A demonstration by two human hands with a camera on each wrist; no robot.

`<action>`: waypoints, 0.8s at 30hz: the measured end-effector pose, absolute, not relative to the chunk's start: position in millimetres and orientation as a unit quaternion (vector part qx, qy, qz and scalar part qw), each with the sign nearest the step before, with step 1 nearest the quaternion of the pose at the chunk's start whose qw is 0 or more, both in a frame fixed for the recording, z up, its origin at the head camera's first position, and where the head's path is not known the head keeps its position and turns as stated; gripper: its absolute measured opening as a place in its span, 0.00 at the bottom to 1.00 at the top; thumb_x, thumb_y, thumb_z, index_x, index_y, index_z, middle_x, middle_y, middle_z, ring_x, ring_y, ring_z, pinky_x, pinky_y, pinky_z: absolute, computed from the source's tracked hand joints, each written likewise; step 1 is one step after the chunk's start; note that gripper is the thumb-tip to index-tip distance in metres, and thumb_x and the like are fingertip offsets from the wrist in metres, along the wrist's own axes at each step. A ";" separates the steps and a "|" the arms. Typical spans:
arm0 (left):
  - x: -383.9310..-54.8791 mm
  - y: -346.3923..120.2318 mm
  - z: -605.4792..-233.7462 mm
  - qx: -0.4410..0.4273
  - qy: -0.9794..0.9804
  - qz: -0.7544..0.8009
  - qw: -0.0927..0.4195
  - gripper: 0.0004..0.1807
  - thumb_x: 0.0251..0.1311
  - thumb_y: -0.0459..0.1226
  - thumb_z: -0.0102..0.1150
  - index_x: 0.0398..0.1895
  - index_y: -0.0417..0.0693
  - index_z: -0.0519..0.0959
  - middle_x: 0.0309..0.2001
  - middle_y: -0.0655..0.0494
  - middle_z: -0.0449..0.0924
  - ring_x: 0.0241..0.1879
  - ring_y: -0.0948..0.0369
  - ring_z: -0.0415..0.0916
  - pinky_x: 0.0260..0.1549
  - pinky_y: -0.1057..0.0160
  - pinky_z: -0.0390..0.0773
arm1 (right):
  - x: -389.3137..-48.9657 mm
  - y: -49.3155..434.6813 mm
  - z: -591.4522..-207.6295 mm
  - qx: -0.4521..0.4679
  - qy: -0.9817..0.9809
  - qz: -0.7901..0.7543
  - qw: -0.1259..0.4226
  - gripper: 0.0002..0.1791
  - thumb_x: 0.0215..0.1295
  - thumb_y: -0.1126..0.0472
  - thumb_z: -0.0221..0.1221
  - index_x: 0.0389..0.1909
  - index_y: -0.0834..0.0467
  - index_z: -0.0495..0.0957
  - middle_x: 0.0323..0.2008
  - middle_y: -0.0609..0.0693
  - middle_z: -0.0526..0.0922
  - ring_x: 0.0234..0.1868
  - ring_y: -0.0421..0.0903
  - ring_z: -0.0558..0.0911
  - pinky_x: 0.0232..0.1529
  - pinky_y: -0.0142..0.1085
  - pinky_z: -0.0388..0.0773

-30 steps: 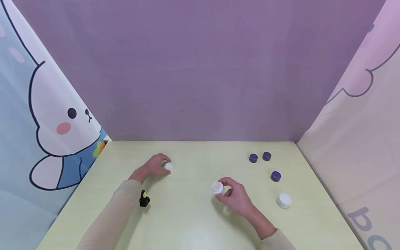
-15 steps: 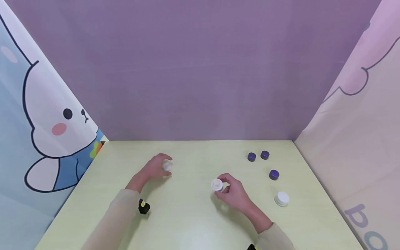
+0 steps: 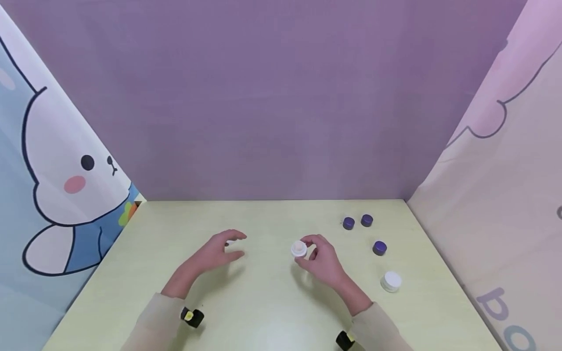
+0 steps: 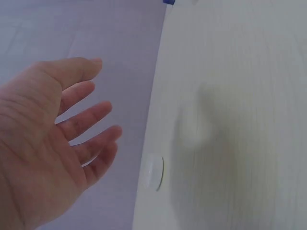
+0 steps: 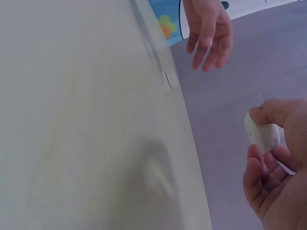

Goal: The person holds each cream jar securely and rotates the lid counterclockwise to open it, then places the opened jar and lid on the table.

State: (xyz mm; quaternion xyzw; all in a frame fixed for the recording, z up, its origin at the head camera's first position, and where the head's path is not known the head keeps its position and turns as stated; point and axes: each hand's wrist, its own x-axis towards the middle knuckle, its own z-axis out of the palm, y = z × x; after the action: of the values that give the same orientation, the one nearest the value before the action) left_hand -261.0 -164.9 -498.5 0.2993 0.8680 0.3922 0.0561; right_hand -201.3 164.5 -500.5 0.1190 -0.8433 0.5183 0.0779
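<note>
In the head view my left hand (image 3: 218,252) hovers over the left part of the table with its fingers apart and nothing between them. A white round cap (image 4: 154,172) lies on the table below that hand in the left wrist view; in the head view the fingers mostly hide it. My right hand (image 3: 324,261) holds a small white jar (image 3: 299,249) above the middle of the table, pinched between thumb and fingers. The jar's lidless top, with a pale raised middle, faces up. Small print shows on its side in the right wrist view.
Two purple caps (image 3: 349,223) sit side by side at the back right, with a third purple cap (image 3: 379,247) nearer. In front of them stands a white lidded jar (image 3: 391,281). A purple backdrop (image 3: 281,107) and printed side curtains border the table (image 3: 263,302).
My left hand has let go of the white cap, lifted and drawn back toward me. My right hand keeps hold of the jar, which has moved slightly up in view. The head view has shifted a little.
</note>
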 end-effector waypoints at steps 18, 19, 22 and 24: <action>-182.5 -145.6 -484.3 0.356 0.805 0.444 0.169 0.13 0.69 0.47 0.55 0.54 0.61 0.76 0.52 0.63 0.78 0.54 0.51 0.75 0.53 0.51 0.73 | -240.0 161.7 -494.1 0.092 -0.879 0.453 0.118 0.22 0.45 0.66 0.74 0.43 0.62 0.78 0.37 0.52 0.79 0.28 0.48 0.77 0.30 0.35 0.74; -180.8 -144.5 -483.1 0.357 0.804 0.444 0.169 0.13 0.69 0.47 0.54 0.55 0.62 0.76 0.52 0.64 0.78 0.53 0.52 0.75 0.54 0.51 0.73 | -243.6 162.5 -494.9 0.091 -0.882 0.445 0.127 0.22 0.45 0.65 0.74 0.43 0.62 0.78 0.36 0.52 0.79 0.30 0.50 0.78 0.31 0.37 0.74; -178.1 -142.0 -482.6 0.353 0.803 0.447 0.174 0.14 0.70 0.46 0.54 0.56 0.63 0.74 0.53 0.61 0.78 0.53 0.52 0.76 0.54 0.50 0.72 | -253.2 165.2 -496.3 0.078 -0.885 0.439 0.135 0.23 0.44 0.65 0.73 0.43 0.65 0.78 0.36 0.54 0.80 0.38 0.55 0.78 0.37 0.41 0.74; -176.4 -141.8 -484.8 0.346 0.803 0.451 0.180 0.15 0.70 0.45 0.55 0.57 0.63 0.73 0.54 0.56 0.78 0.53 0.52 0.76 0.54 0.51 0.72 | -257.9 167.4 -496.7 0.066 -0.888 0.438 0.124 0.24 0.45 0.64 0.73 0.44 0.65 0.78 0.37 0.55 0.80 0.41 0.57 0.78 0.41 0.44 0.74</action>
State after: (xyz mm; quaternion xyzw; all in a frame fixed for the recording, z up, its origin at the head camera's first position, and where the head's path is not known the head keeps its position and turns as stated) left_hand -176.4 -141.8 -484.8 0.3455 0.8027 0.4515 0.1801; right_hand -257.9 167.4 -496.7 0.0655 -0.8877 0.4384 0.1243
